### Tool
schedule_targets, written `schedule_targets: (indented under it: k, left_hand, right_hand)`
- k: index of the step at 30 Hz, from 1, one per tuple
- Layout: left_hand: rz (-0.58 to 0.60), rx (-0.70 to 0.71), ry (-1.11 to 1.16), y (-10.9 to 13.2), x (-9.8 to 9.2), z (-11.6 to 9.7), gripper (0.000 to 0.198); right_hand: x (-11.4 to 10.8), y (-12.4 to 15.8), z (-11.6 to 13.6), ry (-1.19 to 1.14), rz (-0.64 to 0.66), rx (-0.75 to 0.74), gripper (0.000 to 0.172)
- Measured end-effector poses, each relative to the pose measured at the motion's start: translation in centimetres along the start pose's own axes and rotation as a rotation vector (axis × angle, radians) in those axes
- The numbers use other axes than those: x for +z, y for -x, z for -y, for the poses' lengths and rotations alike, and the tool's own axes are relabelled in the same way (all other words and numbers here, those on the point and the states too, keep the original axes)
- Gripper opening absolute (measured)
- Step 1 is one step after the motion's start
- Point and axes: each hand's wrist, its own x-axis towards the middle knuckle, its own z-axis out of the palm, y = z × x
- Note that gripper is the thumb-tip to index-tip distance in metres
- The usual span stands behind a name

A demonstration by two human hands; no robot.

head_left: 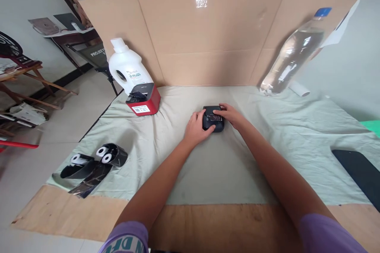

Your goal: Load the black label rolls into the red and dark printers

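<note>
A small black portable label printer (213, 118) with rounded edges lies on the cloth in the middle of the table. My left hand (196, 128) wraps its left side, the thumb along the near edge. From the right, my right hand (231, 115) grips the far right corner, with fingers over the dark glossy patch on its top. Both hands are closed on the printer, and parts of its sides are hidden by the fingers.
A red and black printer (152, 102) stands before a white detergent bottle (130, 67) at left. Paper rolls (107, 158) sit among curled black strips (92, 178). A water bottle (293, 59) leans on the cardboard screen (208, 39), by a white tube (299, 88). A phone (358, 172) lies right.
</note>
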Motion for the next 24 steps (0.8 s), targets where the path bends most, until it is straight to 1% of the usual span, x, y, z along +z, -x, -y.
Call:
schedule_targets:
  k: [1, 2, 3, 4, 7, 9, 11, 12, 13, 15, 17, 19, 21, 24]
  left_hand:
    - [0.040, 0.027, -0.035, 0.0, 0.2, 0.0, 0.090]
    - [0.081, 0.042, -0.064, -0.1, 0.3, 0.1, 0.102]
    - [0.117, 0.047, -0.081, -0.1, 0.4, 0.2, 0.110]
    - [0.140, 0.045, -0.087, -0.1, 0.5, 0.3, 0.114]
    - [0.138, 0.032, -0.074, 0.0, 0.5, 0.7, 0.116]
    - [0.103, 0.020, -0.064, -0.1, 0.2, 0.6, 0.116]
    - [0.067, 0.011, -0.056, -0.4, 0.1, 0.0, 0.115]
    - [0.055, 0.017, -0.054, -0.8, 0.2, -0.6, 0.114]
    - [0.053, 0.031, -0.054, -1.3, 0.5, -1.4, 0.114]
    - [0.066, 0.068, -0.057, -2.9, 1.7, -3.7, 0.113]
    - [0.089, 0.104, -0.058, -5.0, 3.9, -6.5, 0.113]
    - [0.106, 0.124, -0.054, -7.2, 7.1, -9.6, 0.114]
    - [0.120, 0.128, -0.047, -9.3, 10.9, -12.4, 0.114]
    - [0.159, 0.134, -0.033, -11.3, 16.0, -15.8, 0.116]
  right_hand:
    - [0.3, 0.2, -0.1, -0.036, -0.024, -0.006, 0.057]
    - [0.7, 0.4, -0.2, -0.074, -0.056, -0.014, 0.045]
    - [1.2, 0.7, -0.4, -0.111, -0.092, -0.027, 0.038]
    - [1.8, 1.1, -0.5, -0.140, -0.128, -0.049, 0.035]
    - [3.7, 2.4, -0.6, -0.170, -0.190, -0.130, 0.036]
    - [4.2, 3.0, -0.4, -0.163, -0.164, -0.136, 0.041]
    - [3.7, 3.1, 0.0, -0.163, -0.162, -0.148, 0.045]
    - [2.9, 3.0, 0.2, -0.160, -0.192, -0.174, 0.046]
    - [1.8, 2.8, 0.3, -0.150, -0.239, -0.210, 0.046]
    - [-1.4, 2.1, 0.3, -0.123, -0.328, -0.280, 0.045]
    - [-5.6, 1.1, 0.0, -0.120, -0.353, -0.314, 0.048]
    - [-10.1, 0.1, -0.5, -0.157, -0.358, -0.317, 0.052]
    - [-14.4, -0.8, -1.3, -0.193, -0.408, -0.293, 0.057]
    - [-19.6, -1.8, -2.8, -0.219, -0.500, -0.260, 0.061]
